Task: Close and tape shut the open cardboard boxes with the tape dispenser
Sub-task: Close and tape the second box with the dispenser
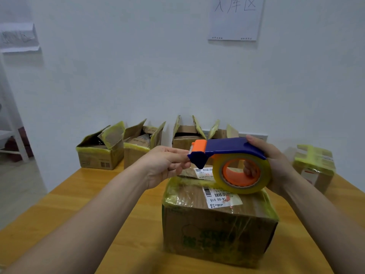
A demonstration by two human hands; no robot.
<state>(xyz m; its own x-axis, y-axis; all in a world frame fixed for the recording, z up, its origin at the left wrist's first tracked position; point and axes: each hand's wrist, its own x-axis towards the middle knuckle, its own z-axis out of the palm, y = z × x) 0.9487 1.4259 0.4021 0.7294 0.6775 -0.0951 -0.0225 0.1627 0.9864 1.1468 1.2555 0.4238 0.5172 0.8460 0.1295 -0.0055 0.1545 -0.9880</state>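
Wooden table [83, 196] carries all. Near box [217, 220] at centre: flaps down, seam not yet taped, by my reading. Behind it, four open boxes [102, 149] along wall, flaps up, untaped. Right of near box, sealed box [314, 165]. Above near box, tape dispenser [233, 161] clasped by right hand [276, 165]. Left hand [167, 165] pinches at cutter end, likely tape tip.

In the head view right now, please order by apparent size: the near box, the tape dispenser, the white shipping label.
1. Near box, though closeness to the camera enlarges it.
2. Tape dispenser.
3. White shipping label.
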